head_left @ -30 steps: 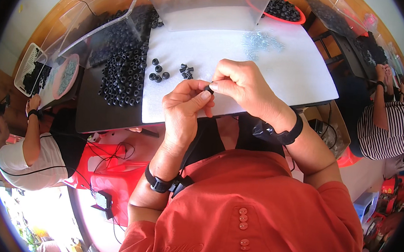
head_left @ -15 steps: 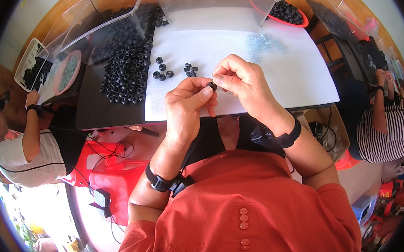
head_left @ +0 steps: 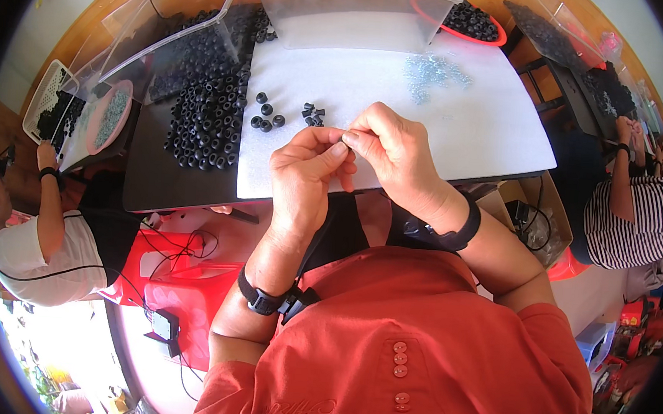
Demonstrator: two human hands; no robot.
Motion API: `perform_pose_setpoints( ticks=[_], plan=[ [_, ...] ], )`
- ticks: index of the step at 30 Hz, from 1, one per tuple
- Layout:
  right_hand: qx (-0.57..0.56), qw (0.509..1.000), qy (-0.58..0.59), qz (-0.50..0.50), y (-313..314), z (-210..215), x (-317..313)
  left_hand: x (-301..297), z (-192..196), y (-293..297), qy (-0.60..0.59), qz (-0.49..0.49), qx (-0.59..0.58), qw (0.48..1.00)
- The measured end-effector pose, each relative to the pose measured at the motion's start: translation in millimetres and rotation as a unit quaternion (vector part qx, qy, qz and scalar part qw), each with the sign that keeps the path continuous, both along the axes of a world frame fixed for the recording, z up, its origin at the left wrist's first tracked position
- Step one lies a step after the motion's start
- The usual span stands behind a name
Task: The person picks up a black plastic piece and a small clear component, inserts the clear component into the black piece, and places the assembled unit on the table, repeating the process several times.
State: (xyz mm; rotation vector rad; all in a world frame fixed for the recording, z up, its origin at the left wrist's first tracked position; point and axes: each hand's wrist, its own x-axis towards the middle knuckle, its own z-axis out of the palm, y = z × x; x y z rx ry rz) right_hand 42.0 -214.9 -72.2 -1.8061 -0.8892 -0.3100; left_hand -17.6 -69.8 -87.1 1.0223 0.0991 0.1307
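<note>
Black rings (head_left: 207, 114) beside white mat (head_left: 460, 124)

We are wearing an orange-red shirt (head_left: 414, 351) with small matching buttons (head_left: 399, 359) down the front and sleeves pushed up above the elbows. We are wearing a black band on each wrist, left band (head_left: 262, 301) and right band (head_left: 464, 230). A black strap (head_left: 337, 234) is hanging at our chest.

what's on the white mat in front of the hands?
On the white mat: a few loose black rings, a small black cluster, a pile of clear bits. The hands cover the mat's near edge.
</note>
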Motion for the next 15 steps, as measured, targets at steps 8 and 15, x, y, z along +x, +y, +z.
perform_pose_setpoints(
  ticks=[8, 15],
  plan=[
    [-0.061, 0.991, -0.120, 0.017, -9.9, 4.9, 3.8, -1.4, 0.8, 0.2, 0.004, 0.008, 0.008, 1.000],
    [-0.094, 0.985, -0.145, 0.010, -12.5, 7.7, 5.3, -0.8, 1.2, -1.2, 0.008, 0.005, 0.024, 1.000]
  ],
)
